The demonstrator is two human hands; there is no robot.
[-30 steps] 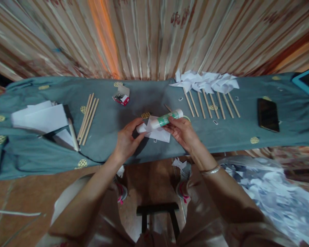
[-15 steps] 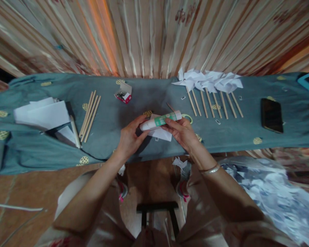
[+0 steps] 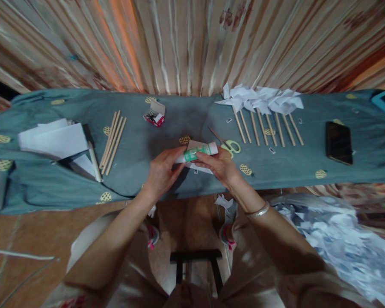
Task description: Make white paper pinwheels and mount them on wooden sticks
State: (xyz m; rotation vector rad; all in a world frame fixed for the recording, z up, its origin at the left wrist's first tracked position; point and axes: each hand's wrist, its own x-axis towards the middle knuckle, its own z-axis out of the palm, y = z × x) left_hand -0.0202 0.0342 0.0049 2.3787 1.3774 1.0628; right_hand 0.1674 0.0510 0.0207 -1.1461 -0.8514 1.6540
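Observation:
A green and white glue stick [image 3: 192,154] lies across both my hands, tilted slightly up to the right. My left hand [image 3: 165,169] is closed round its white left end. With thumb and fingers, my right hand [image 3: 220,164] grips it near the right end. Beneath the glue stick, partly covered by it and my hands, is a piece of white paper [image 3: 197,144] on the cloth-covered table [image 3: 167,184]. Just beyond my right hand rest scissors [image 3: 231,146] with pale green handles, blades pointing away to the left.
Paper pinwheels [image 3: 263,99] on sticks line the back right. A small open box [image 3: 154,114] of metal pins, wooden sticks [image 3: 113,143], a white-handled tool [image 3: 94,161] and stacked paper [image 3: 53,139] are leftward. A phone [image 3: 339,142] lies right; a plastic bag [image 3: 336,239] of paper pieces is below.
My right hand has shifted left along with the glue stick, so less of its white left end shows. The scissors are now uncovered.

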